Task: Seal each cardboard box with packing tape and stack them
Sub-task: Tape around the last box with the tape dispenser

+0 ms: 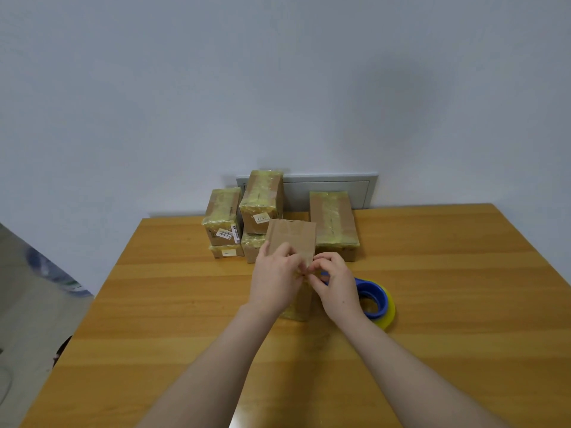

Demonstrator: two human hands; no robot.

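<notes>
Okay, my left hand [275, 281] and right hand [335, 288] both pinch tape [299, 273] on the box [292, 236], mid-table before the sealed stack [261, 199]; I reckon it could fold onto itself and wrinkle the seal.

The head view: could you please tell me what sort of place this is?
Probably a small packing spot in a plain room: taped cardboard boxes stacked on a wooden table, a tape dispenser nearby.

Both bare forearms reach forward and converge, the left hand [275, 281] and right hand [336, 284] curled, fingertips meeting to pinch the near edge of the brown cardboard box [292, 236].
</notes>
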